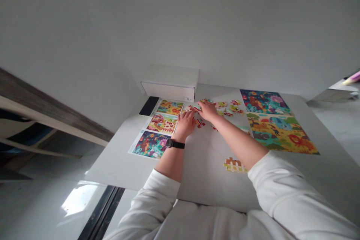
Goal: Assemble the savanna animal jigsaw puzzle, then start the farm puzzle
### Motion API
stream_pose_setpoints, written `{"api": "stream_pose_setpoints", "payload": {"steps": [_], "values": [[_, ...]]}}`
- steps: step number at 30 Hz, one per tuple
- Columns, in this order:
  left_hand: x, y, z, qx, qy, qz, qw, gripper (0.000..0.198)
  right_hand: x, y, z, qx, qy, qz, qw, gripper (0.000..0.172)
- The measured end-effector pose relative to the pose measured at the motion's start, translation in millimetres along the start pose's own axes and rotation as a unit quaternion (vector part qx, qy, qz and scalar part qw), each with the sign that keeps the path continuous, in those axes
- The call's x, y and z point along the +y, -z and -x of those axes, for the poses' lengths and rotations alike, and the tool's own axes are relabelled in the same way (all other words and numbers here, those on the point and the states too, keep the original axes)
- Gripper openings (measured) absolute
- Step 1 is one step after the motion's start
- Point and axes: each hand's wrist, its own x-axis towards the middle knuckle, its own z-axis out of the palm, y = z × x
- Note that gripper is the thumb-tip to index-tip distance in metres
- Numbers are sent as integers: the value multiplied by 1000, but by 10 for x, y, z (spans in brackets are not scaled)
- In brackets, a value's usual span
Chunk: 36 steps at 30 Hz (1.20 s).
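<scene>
Loose jigsaw puzzle pieces [200, 122] in red, white, yellow and green lie around my two hands on the white table. My left hand [185, 123], with a dark watch on the wrist, rests low at the pile's left side, its fingers apart at the pieces. Beside it, my right hand [208, 111] reaches in with curled fingers, closed on a puzzle piece that they mostly cover. Below my right forearm sits a joined puzzle section [234, 165] showing a white fence, partly hidden by the arm. More loose pieces [235, 108] are scattered to the right of my right hand.
A sheet with three pictures [161, 123] lies left of my left hand, a black phone [149, 105] at its upper corner. Behind stands a white box [170, 82] near the wall. Two finished puzzle pictures, one dark [264, 102] and one yellow [281, 133], lie at right.
</scene>
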Motion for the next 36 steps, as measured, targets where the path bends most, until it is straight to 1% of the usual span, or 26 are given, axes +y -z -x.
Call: {"api": "stream_pose_setpoints", "payload": {"steps": [4, 6, 9, 12, 14, 16, 20, 22, 24, 25, 27, 29, 31, 34, 36], "values": [[41, -59, 14, -2, 15, -1, 1000, 66, -67, -50, -159, -27, -2, 27, 999, 60], [38, -79, 6, 1, 18, 6, 1000, 69, -64, -69, -197, -33, -5, 38, 999, 59], [20, -100, -19, 8, 19, 18, 1000, 68, -9, -61, -216, -21, 1, 42, 999, 52], [-3, -125, -55, 13, 18, 29, 999, 63, 129, 1, -169, 11, 0, 42, 999, 52], [-22, -144, -83, 17, 18, 38, 999, 58, 268, 64, -80, 40, -3, 41, 998, 54], [-42, -155, -111, 32, 19, 47, 998, 52, 425, 132, 69, 66, 1, 31, 997, 54], [-27, -124, -161, 91, 22, 71, 993, 43, 684, 246, 533, 115, 44, -33, 992, 57], [47, -104, -169, 118, -6, 114, 986, 37, 744, 281, 802, 140, 61, -65, 986, 58], [170, -111, -157, 120, -42, 202, 971, 32, 759, 294, 1048, 159, 63, -88, 981, 59], [243, -128, -142, 107, -54, 257, 959, 31, 755, 290, 1153, 165, 61, -96, 980, 60], [392, -187, -104, 63, -57, 367, 926, 32, 736, 263, 1316, 173, 62, -108, 977, 60], [514, -258, -64, 15, -45, 454, 890, 36, 717, 212, 1421, 182, 72, -121, 973, 61], [588, -311, -37, -21, -24, 518, 855, 40, 704, 149, 1483, 198, 85, -137, 967, 61], [618, -331, -20, -52, 27, 581, 812, 46, 689, 65, 1528, 218, 91, -156, 959, 56], [608, -312, -16, -61, 57, 603, 793, 48, 684, 27, 1542, 225, 80, -158, 958, 49]]}}
